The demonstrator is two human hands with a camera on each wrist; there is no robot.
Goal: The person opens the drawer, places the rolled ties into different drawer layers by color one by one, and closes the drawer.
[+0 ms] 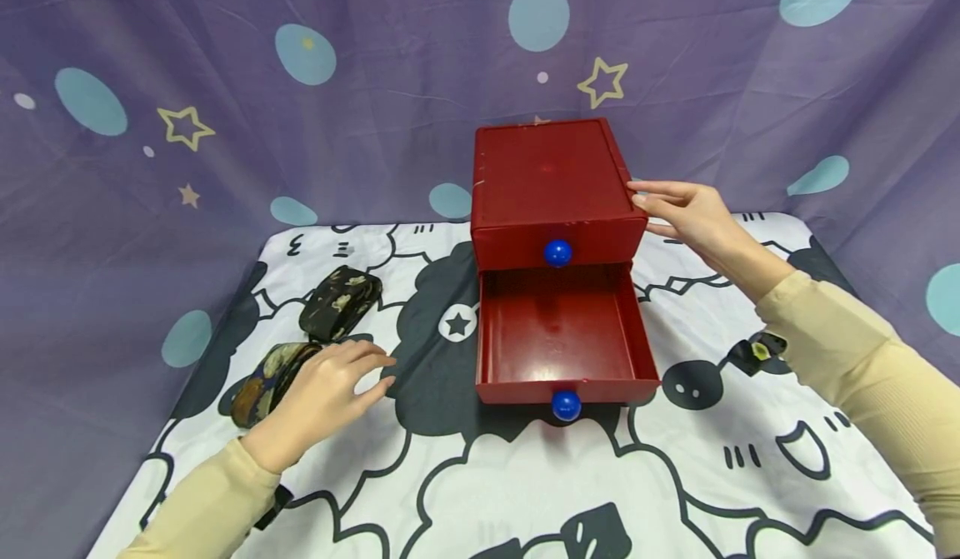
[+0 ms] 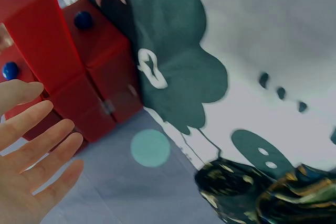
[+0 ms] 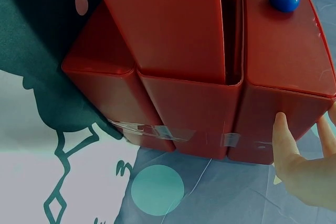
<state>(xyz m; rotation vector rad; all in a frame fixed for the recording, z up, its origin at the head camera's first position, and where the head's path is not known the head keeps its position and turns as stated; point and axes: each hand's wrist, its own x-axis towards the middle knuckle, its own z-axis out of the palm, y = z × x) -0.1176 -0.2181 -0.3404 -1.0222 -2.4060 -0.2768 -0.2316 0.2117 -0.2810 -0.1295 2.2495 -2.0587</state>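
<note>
The right wrist view's edge crops the right grip (image 3: 308,178).

Before you, the red plastic three-tier drawer cabinet (image 1: 555,197) stands upright on the tabletop (image 1: 540,484), round blue knobs (image 1: 558,252) facing you; its middle drawer (image 1: 555,338) is pulled out toward you, the top drawer (image 1: 510,247) and bottom drawer (image 2: 100,40) closed.

The right hand (image 3: 308,178) touches a red cabinet (image 3: 184,103), its middle drawer (image 3: 169,24) pulled out.
</note>
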